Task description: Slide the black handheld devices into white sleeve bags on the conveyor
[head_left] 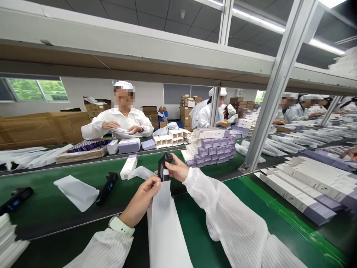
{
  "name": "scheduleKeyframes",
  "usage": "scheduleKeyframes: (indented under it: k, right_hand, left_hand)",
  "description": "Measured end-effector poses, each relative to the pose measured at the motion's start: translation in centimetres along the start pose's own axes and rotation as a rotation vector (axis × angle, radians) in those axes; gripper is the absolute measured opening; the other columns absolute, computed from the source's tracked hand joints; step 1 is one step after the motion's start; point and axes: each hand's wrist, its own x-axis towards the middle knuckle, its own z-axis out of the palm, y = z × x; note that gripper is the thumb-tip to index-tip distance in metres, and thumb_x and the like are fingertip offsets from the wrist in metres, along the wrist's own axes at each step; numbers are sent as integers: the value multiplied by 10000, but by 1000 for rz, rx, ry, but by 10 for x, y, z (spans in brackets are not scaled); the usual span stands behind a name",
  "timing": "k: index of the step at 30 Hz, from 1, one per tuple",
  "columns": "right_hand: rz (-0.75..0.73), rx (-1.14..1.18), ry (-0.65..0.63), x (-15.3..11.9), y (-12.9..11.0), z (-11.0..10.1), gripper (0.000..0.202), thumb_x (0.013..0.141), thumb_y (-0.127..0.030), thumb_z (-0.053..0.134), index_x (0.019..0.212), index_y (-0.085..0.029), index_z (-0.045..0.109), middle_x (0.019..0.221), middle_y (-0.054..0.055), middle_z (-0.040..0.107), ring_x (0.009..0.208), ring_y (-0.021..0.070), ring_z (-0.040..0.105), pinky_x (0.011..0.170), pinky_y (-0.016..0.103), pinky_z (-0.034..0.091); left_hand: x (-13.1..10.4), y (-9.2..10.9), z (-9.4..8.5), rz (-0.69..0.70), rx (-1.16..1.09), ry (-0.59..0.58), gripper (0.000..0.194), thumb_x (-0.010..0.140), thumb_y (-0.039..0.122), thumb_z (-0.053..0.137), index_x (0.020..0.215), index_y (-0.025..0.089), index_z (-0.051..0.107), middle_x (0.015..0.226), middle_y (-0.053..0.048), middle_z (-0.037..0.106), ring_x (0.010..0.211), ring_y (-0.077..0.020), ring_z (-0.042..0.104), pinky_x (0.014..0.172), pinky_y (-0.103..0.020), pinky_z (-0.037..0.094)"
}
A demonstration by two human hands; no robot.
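In front of me my right hand point(178, 168) grips a black handheld device point(163, 165) by its upper end. The device's lower part sits inside the mouth of a translucent white sleeve bag point(164, 219), which hangs down toward me. My left hand point(143, 195) pinches the edge of that mouth between thumb and fingers. To the left on the green belt lie a similar black device point(107, 188) with a small lit display and a loose white bag point(76, 191). Another black device point(16, 199) rests at the far left.
A white box point(129, 166) lies beyond my hands, and stacked purple boxes point(213, 150) stand to its right. Flat white-and-purple cartons point(304, 186) cover the right side. A metal post point(276, 85) and an overhead shelf point(139, 52) frame the bench. Several co-workers sit opposite.
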Motion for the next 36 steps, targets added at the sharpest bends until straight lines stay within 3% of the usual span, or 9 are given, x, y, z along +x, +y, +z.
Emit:
scheduleKeyframes:
  k: [4, 13, 17, 19, 21, 25, 28, 31, 36]
  right_hand:
    - [-105, -100, -35, -7, 4, 8, 529, 479, -474, 713, 854, -182, 480, 833, 23, 581, 775, 153, 559, 712, 289, 425]
    - [-146, 15, -145, -28, -24, -2, 582, 755, -617, 300, 699, -137, 625, 1169, 91, 472, 1099, 201, 409, 853, 322, 363]
    - [-14, 134, -162, -43, -10, -8, 564, 633, -573, 553, 1089, -246, 492, 1037, 68, 548, 925, 175, 530, 754, 320, 423]
    - [99, 156, -291, -52, 11, 2, 718, 500, -425, 728, 1136, -252, 444, 966, 57, 567, 855, 176, 558, 713, 314, 442]
    - [135, 158, -333, -60, 32, 18, 666, 470, -301, 767, 1069, -196, 497, 912, 64, 573, 833, 184, 567, 720, 323, 446]
    - [86, 174, -128, -49, 40, 32, 425, 594, -341, 686, 926, -158, 496, 734, 38, 575, 634, 184, 591, 627, 374, 476]
    - [-46, 65, 154, -17, 17, -1, 491, 604, -426, 647, 959, -197, 398, 740, 22, 581, 620, 185, 591, 605, 375, 481]
    - [-74, -316, 530, 15, -1, -59, 431, 651, -461, 567, 936, -178, 408, 864, 60, 581, 747, 175, 583, 650, 321, 475]
    - [58, -642, 695, 26, 6, -124, 334, 621, -337, 609, 862, -120, 529, 894, 126, 568, 866, 244, 539, 734, 360, 415]
  left_hand:
    - [8, 16, 5, 129, -117, 58, 211, 784, 368, 482, 695, 183, 431, 848, 13, 419, 720, -105, 431, 618, -193, 376]
    - [8, 43, 19, 139, -19, 184, 225, 749, 417, 526, 710, 200, 484, 1102, 12, 424, 1072, -181, 381, 761, -198, 378]
    - [11, 54, 21, 162, -46, 247, 277, 697, 464, 562, 710, 201, 478, 1167, 18, 392, 1083, -204, 385, 709, -198, 408]
    - [13, 57, 21, 204, -52, 277, 291, 684, 465, 574, 686, 191, 475, 1157, 13, 397, 1071, -205, 398, 694, -196, 411]
    - [16, 59, 21, 242, -52, 312, 281, 679, 447, 587, 679, 185, 484, 1141, 11, 408, 1031, -193, 428, 698, -201, 407]
    - [21, 50, 12, 277, 11, 446, 235, 740, 442, 512, 863, 241, 514, 1091, 17, 459, 966, -159, 456, 711, -207, 384]
    - [16, 27, -4, 235, 211, 546, 277, 771, 449, 452, 983, 273, 486, 1088, 3, 468, 1020, -171, 415, 765, -226, 351]
    - [3, -9, -19, 21, 479, 362, 313, 711, 462, 521, 926, 234, 526, 963, -33, 517, 937, -216, 447, 761, -286, 338]
    - [-12, -45, -28, -151, 690, 26, 294, 703, 499, 486, 767, 222, 563, 792, -20, 524, 850, -225, 450, 748, -312, 323]
